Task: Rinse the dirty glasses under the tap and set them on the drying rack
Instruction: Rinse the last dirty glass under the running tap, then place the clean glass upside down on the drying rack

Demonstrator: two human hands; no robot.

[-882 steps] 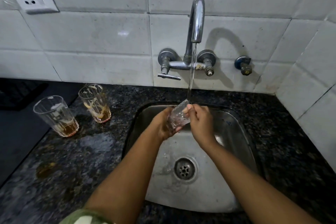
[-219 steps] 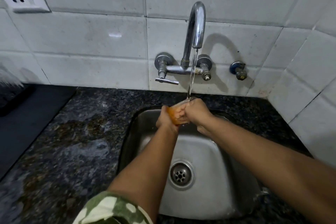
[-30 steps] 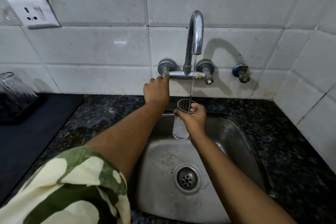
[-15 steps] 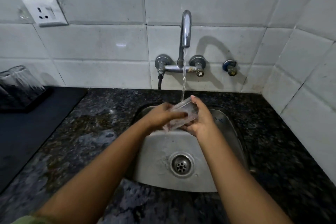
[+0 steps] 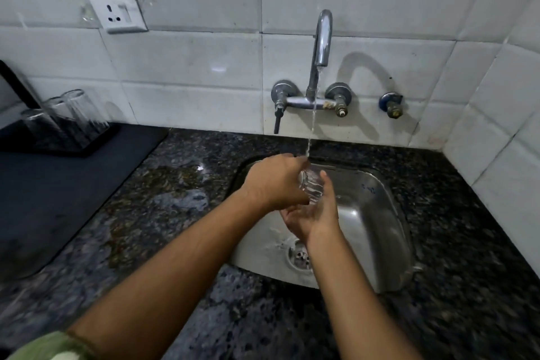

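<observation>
A clear glass (image 5: 312, 185) is held over the steel sink (image 5: 377, 213), just under the thin stream from the tap (image 5: 323, 38). My left hand (image 5: 274, 181) wraps over it from the left and hides most of it. My right hand (image 5: 314, 213) cups it from below, palm up, fingers against its right side. Two clear glasses (image 5: 73, 114) stand upside down on the black drying rack (image 5: 87, 146) at the far left.
A dark mat (image 5: 58, 199) lies left of the sink under the rack. The wet granite counter (image 5: 175, 190) surrounds the sink. A tap lever (image 5: 277, 117) hangs down on the tiled wall, and a socket (image 5: 118, 13) sits above left. The drain (image 5: 299, 257) is below my right wrist.
Both hands have shifted on the glass under the stream: my left hand now covers it from above and my right palm has turned up beneath it. The view has swung left, showing the rack's glasses.
</observation>
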